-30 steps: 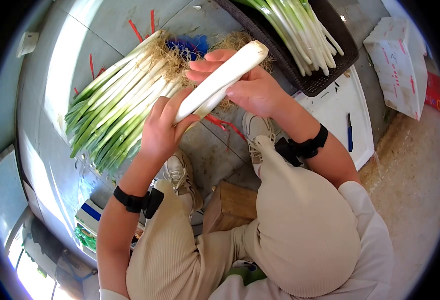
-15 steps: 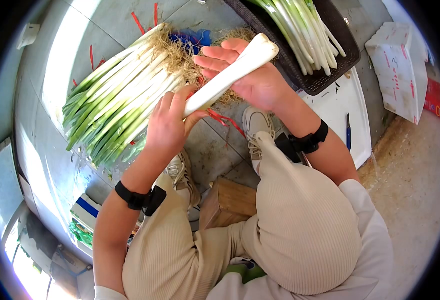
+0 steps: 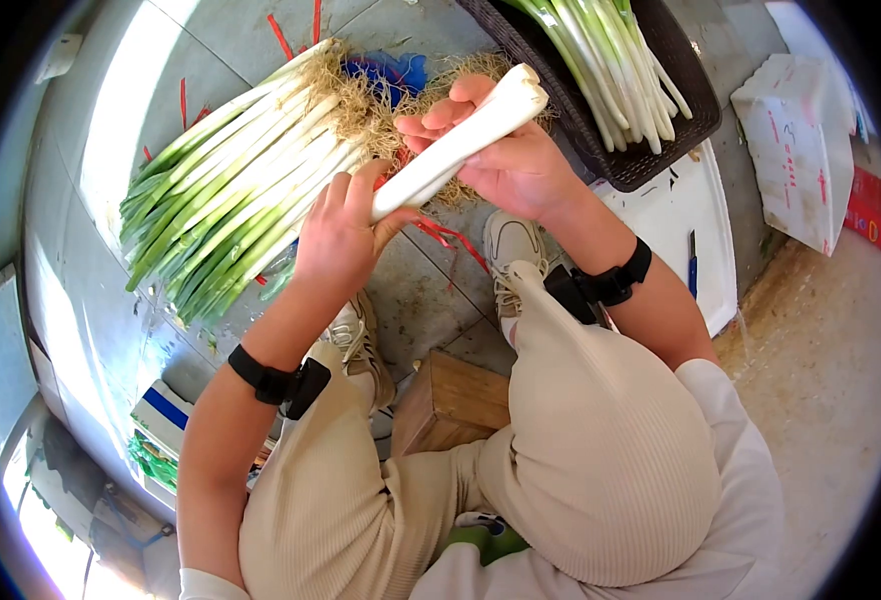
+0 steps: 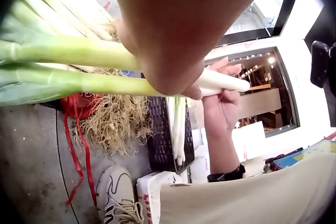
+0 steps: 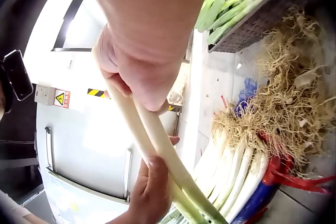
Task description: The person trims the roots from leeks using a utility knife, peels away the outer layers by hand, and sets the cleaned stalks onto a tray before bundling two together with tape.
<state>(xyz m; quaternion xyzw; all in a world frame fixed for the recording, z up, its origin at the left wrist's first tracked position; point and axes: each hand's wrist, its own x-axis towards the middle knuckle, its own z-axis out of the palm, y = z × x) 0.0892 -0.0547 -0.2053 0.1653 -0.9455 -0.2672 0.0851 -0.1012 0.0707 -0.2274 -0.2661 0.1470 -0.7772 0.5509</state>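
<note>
Two thick green onions (image 3: 451, 150) lie side by side across both hands, white ends pointing up and right. My left hand (image 3: 339, 235) grips them lower down the white shafts; their green parts run on past it in the left wrist view. Near the trimmed root ends, my right hand (image 3: 523, 172) holds the shafts between thumb and fingers, its fingertips showing beyond them. A large pile of untrimmed green onions (image 3: 251, 180) with bushy roots (image 5: 294, 71) is on the floor beyond the left hand.
A dark woven basket (image 3: 601, 165) of cleaned green onions stands at the upper right. Beside it lies a white board (image 3: 661, 225) with a knife (image 3: 693, 265) on it. A white box (image 3: 796, 150) sits farther right, a wooden block (image 3: 451, 405) between the feet. Red ties (image 3: 446, 235) litter the tiles.
The right hand, fingers spread under the green onions half a second ago, now bends its fingers and brings its thumb onto them. The second shaft shows again beside the first.
</note>
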